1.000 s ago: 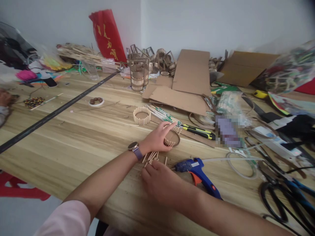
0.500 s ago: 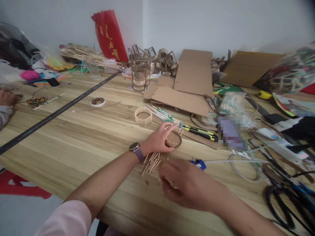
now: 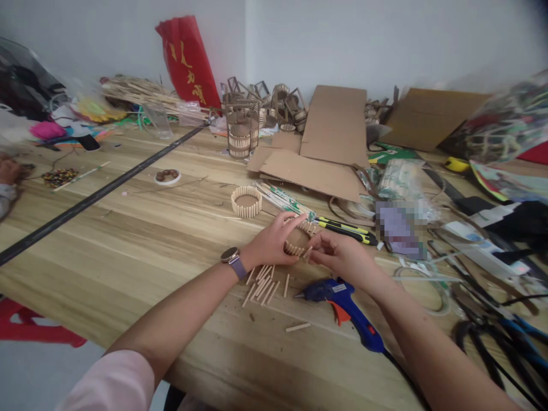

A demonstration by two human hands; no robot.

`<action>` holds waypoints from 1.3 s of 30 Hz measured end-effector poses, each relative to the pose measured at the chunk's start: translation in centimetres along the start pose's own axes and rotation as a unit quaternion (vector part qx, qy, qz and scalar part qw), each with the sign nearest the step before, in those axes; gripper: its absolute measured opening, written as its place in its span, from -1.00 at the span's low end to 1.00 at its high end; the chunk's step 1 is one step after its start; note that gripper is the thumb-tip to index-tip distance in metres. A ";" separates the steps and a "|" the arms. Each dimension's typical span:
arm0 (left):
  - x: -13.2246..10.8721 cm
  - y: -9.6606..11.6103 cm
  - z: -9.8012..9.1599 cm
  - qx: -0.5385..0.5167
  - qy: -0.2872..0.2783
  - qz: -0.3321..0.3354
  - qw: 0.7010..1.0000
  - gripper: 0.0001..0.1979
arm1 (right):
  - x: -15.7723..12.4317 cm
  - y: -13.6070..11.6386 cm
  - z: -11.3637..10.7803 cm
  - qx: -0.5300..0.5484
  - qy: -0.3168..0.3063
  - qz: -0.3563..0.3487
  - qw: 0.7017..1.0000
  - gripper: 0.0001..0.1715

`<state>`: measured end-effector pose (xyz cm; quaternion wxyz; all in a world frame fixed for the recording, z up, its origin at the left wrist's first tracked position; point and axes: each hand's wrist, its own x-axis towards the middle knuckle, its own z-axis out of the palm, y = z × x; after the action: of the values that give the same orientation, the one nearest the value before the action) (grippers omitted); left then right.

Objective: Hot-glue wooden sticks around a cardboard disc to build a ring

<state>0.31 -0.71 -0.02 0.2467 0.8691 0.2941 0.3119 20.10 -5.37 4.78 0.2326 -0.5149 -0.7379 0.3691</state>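
A small round basket [image 3: 299, 244] with a cardboard base and a wall of short wooden sticks stands on the table. My left hand [image 3: 273, 240] is curled round its left side, gripping it. At its right edge my right hand [image 3: 331, 251] pinches a short wooden stick [image 3: 309, 253] against the wall. Nearer to me lies a loose pile of short sticks [image 3: 263, 285], with one stick [image 3: 298, 327] apart from it. A blue glue gun [image 3: 329, 290] with an orange trigger rests below my right hand. Behind, a similar stick ring [image 3: 246, 202] stands by itself.
Two yellow-black utility knives [image 3: 345, 229] lie beyond my right hand. Flattened cardboard [image 3: 312, 174] and several finished baskets [image 3: 242, 140] are at the back. Black-handled pliers [image 3: 475, 348] and a tape roll [image 3: 423, 288] sit at right. Another person's hand [image 3: 9, 170] is at far left.
My right hand has moved up and away from me, from above the glue gun to the basket's right edge. The glue gun now shows fully. My left hand keeps holding the basket.
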 end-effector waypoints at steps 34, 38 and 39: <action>0.0 0.1 -0.1 0.002 -0.001 0.009 1.000 -0.02 | -0.1 -0.2 1.1 -0.425 0.003 -0.067 0.903 -0.86; 0.0 0.1 -0.1 0.004 0.003 0.011 1.000 -0.02 | -0.1 -0.2 1.2 -0.434 0.003 -0.070 0.898 -0.84; 0.0 0.1 -0.1 0.004 0.004 0.012 1.000 -0.02 | -0.1 -0.2 1.2 -0.434 0.003 -0.071 0.898 -0.84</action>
<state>0.32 -0.75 0.10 0.2383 0.8722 0.2861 0.3172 19.17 -5.81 4.22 0.0141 -0.5117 -0.8590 -0.0065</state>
